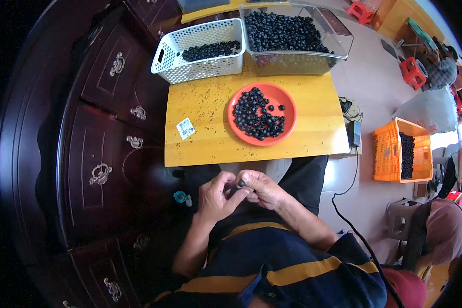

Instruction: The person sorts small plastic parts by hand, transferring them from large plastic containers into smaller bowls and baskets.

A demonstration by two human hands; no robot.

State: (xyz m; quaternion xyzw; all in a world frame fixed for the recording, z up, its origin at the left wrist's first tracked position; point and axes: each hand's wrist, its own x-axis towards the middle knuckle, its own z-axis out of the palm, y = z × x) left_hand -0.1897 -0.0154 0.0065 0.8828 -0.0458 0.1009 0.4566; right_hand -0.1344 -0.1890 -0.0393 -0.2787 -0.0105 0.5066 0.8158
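Note:
Just beyond the front of my body, my two hands meet low over my lap, below the table's near edge. My right hand (pixel 263 190) pinches a small round black piece (pixel 242 183) between thumb and fingers. My left hand (pixel 216 198) is closed beside it, its thumb reaching across to the right fingers; what it grips, if anything, is hidden. On the table ahead, a round orange-red plate (pixel 291 115) carries many similar shiny black pieces (pixel 259 114), heaped mostly to its left, some with a pale spot in the middle.
The yellow wooden table (pixel 313 138) bears dark crumbs and a white printed label (pixel 186 128). Behind the plate stand a white perforated basket (pixel 205 72) and a clear bin (pixel 297 64), both holding black pieces. Dark drawers (pixel 102 149) flank the left; an orange crate (pixel 380 156) and black cable (pixel 351 223) lie right.

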